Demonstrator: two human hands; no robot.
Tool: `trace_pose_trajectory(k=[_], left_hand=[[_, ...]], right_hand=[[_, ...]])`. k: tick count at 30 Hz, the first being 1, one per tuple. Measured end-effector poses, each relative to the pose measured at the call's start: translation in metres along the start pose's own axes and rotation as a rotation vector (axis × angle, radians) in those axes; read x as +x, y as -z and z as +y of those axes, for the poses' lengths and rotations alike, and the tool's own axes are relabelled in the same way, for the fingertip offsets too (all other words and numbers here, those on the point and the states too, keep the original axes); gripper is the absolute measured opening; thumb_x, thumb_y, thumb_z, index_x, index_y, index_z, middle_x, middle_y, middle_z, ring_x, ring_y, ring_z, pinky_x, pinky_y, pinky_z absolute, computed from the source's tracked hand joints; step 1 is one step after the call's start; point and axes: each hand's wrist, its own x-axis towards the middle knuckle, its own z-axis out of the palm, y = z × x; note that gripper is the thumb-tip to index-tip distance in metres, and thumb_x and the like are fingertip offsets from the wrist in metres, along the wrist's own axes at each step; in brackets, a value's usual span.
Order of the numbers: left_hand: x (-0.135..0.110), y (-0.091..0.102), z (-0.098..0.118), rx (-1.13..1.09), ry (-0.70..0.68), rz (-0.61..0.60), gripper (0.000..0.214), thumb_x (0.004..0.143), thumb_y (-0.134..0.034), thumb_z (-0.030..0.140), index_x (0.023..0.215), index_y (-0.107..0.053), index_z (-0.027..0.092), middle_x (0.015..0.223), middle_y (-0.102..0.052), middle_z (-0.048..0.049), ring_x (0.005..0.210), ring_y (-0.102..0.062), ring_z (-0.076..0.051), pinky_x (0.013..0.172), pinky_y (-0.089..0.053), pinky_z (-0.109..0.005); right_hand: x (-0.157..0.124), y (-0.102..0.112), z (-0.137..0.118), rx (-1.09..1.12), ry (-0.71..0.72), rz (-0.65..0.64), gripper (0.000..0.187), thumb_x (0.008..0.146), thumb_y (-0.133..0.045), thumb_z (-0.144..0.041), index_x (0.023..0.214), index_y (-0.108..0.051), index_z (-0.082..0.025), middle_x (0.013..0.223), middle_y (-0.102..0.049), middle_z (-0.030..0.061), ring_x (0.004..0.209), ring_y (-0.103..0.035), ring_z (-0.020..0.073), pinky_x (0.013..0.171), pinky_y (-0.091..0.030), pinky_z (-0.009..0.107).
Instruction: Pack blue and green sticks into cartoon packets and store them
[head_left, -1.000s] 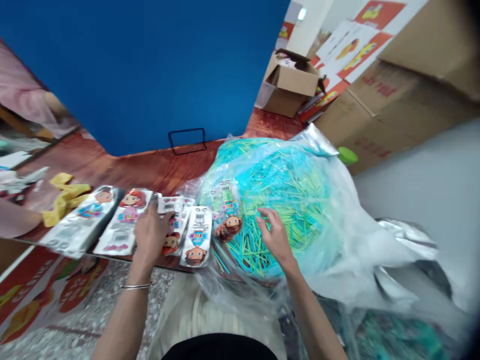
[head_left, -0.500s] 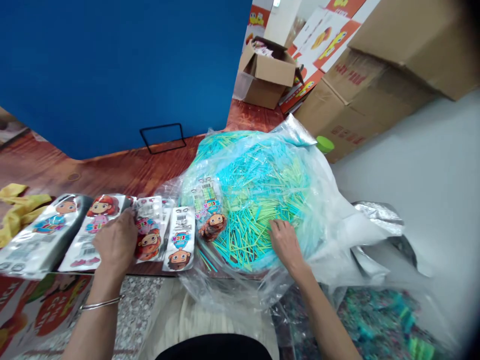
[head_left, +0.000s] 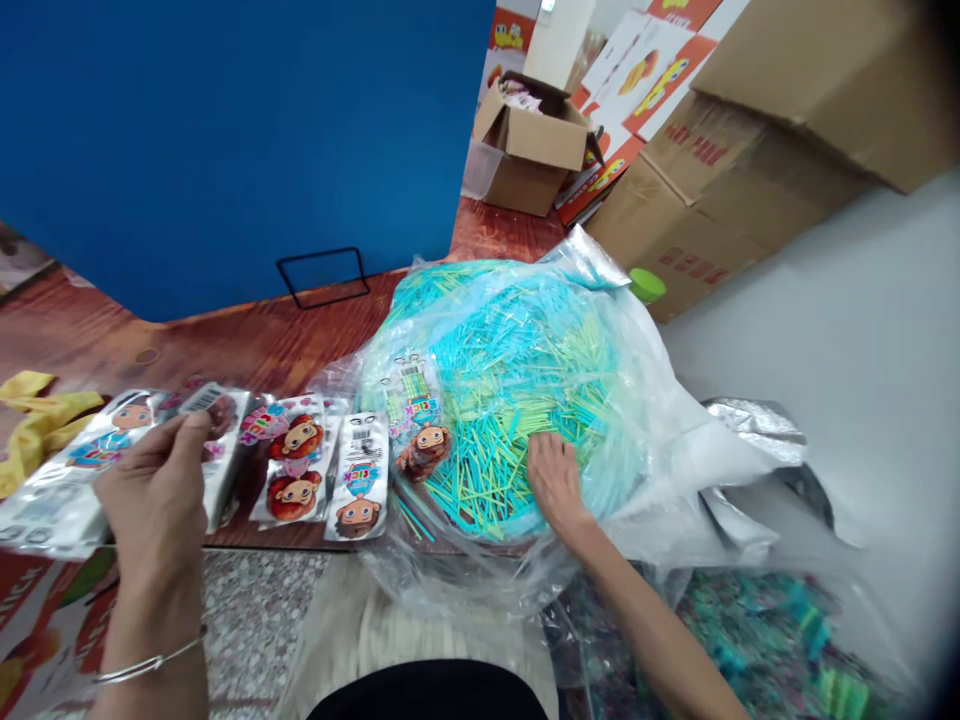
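Printed bag [head_left: 260, 424], a clear one, stretches out to the right of the left hand [head_left: 154, 490] in the head view, the only view. Thumb and forefinger pinch it near its left end, above the stack of bags [head_left: 222, 480]. Its far end, with a red-haired figure, overlaps the upper part of a second bag [head_left: 295, 497] on the table [head_left: 247, 350].

Half a second ago the left hand was down over that stack and the red-haired figure on its top bag lay face up beside the fingers. Now the hand has shifted left, and the bag in its grip lies crosswise to the others. That appears to part one bag from the stack, leaving it held apart.

Against this, the right hand [head_left: 553, 475] has hardly moved: it stays among the green and blue sticks [head_left: 495, 410], at the near side of the heap. Its fingers are bent and close together, their tips hidden in the sticks; whether they pinch any, I cannot tell.

A brown-haired bag [head_left: 361, 478] lies flat just left of the heap. Beside it, a filled bag [head_left: 418, 415] with sticks showing inside rests by the heap's left edge, unchanged and touched by neither hand.
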Motion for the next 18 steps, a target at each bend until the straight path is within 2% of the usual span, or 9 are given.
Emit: trace_pose_trajectory(k=[3,5,8,14,18], left_hand=[[-0.003,0.001,0.013,-0.309,0.108,0.035,0.019,0.065,-0.068,0.024,0.082,-0.072,0.015,0.069,-0.07,0.0015,0.057,-0.054,-0.008,0.055,-0.041,-0.019],[-0.006,0.0,0.021,-0.417,0.149,0.012,0.017,0.064,-0.069,0.022,0.078,-0.071,0.014,0.072,-0.071,-0.0005,0.06,-0.057,-0.008,0.054,-0.04,-0.018],[-0.012,-0.002,0.031,-0.514,0.2,-0.053,0.017,0.064,-0.069,0.021,0.078,-0.07,0.012,0.073,-0.071,-0.0015,0.061,-0.058,-0.008,0.053,-0.04,-0.017],[-0.025,-0.004,0.049,-0.616,0.3,-0.142,0.014,0.062,-0.071,0.017,0.075,-0.068,0.01,0.062,-0.066,0.0012,0.052,-0.052,-0.004,0.048,-0.039,-0.015],[-0.032,-0.008,0.056,-0.678,0.34,-0.217,0.015,0.061,-0.073,0.018,0.074,-0.069,0.012,0.061,-0.066,0.0014,0.051,-0.052,-0.004,0.046,-0.039,-0.014]], right_hand=[[-0.003,0.001,0.002,0.033,0.019,-0.001,0.024,0.083,-0.037,-0.002,0.092,-0.058,-0.01,0.086,-0.057,0.0131,0.084,-0.049,0.0263,0.075,-0.035,0.037],[-0.003,0.001,0.004,0.039,0.036,0.01,0.024,0.083,-0.037,-0.002,0.095,-0.058,-0.009,0.09,-0.058,0.0143,0.087,-0.049,0.0269,0.077,-0.034,0.038],[-0.003,0.002,0.008,0.023,0.066,-0.001,0.024,0.083,-0.037,-0.001,0.092,-0.058,-0.009,0.088,-0.058,0.0136,0.086,-0.05,0.0265,0.076,-0.035,0.037],[-0.007,0.001,0.024,0.062,0.168,-0.054,0.021,0.083,-0.038,-0.002,0.088,-0.057,-0.012,0.084,-0.058,0.0114,0.082,-0.051,0.0258,0.073,-0.035,0.037],[-0.013,-0.001,0.035,0.136,0.159,-0.084,0.023,0.083,-0.036,-0.002,0.087,-0.057,-0.013,0.083,-0.06,0.0119,0.082,-0.053,0.0262,0.073,-0.035,0.038]])
